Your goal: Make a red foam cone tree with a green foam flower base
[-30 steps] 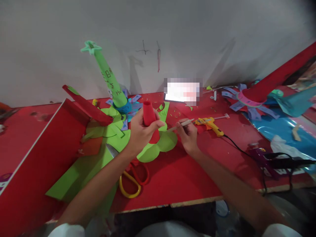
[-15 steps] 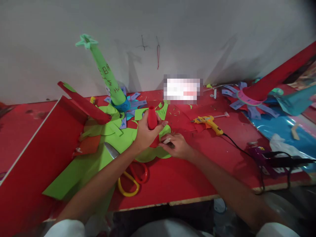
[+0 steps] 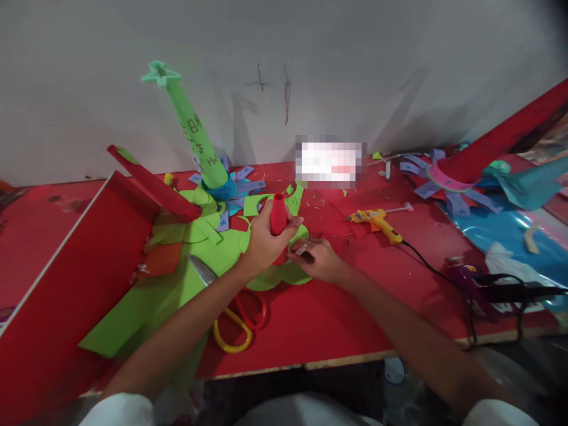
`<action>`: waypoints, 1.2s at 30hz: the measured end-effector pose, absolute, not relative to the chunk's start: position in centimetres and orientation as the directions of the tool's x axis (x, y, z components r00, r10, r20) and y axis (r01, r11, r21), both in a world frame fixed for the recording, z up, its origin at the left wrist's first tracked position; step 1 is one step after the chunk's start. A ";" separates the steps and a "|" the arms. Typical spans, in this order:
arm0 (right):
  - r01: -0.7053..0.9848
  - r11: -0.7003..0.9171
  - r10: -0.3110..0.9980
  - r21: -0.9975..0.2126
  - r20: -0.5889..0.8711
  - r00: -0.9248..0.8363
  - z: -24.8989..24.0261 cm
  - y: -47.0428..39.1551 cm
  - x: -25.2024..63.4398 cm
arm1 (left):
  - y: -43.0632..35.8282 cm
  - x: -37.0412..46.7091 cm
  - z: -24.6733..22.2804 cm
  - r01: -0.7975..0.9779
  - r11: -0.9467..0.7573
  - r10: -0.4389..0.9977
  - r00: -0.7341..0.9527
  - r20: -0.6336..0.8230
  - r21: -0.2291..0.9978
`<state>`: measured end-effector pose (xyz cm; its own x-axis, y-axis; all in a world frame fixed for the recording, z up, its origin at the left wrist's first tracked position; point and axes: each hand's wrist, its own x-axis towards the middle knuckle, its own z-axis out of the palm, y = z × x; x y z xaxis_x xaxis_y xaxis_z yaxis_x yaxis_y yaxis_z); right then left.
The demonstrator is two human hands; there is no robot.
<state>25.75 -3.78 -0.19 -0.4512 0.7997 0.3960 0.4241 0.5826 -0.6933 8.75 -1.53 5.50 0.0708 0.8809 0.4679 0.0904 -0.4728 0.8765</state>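
My left hand [image 3: 262, 242] is wrapped round a narrow red paper cone [image 3: 278, 214], which stands upright on a scalloped green sheet [image 3: 266, 279]. Close to the cone's base, on its right, my right hand [image 3: 320, 259] pinches a small whitish thing [image 3: 302, 249], too small to name. The fingers hide part of the cone's lower end. Below my left forearm lie large scissors [image 3: 233, 331] with one yellow and one red handle, their blades pointing up and left, partly covered by the arm.
A yellow glue gun [image 3: 377, 222] with a black cord rests right of my hands. Behind stands a tall green cone [image 3: 195, 133] topped by a star. A red cone [image 3: 153, 186] leans at left, near a red board [image 3: 84, 248]. A purple box [image 3: 473, 290] sits near the right edge.
The view has shifted slightly. Both hands keep nearly the same place at the red cone, with only a small movement of the right fingers beside its base.
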 end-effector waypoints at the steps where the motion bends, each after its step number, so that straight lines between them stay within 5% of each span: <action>1: 0.414 0.582 0.802 -0.699 0.411 -0.433 -0.2 -3.8 25.8 | -1.5 8.8 5.4 0.087 -0.477 0.879 0.074 0.472 0.875; 36: 0.353 0.535 0.838 -0.768 0.427 -0.340 -0.6 -2.8 25.8 | -2.2 8.7 5.0 0.125 -0.551 0.834 0.078 0.546 0.825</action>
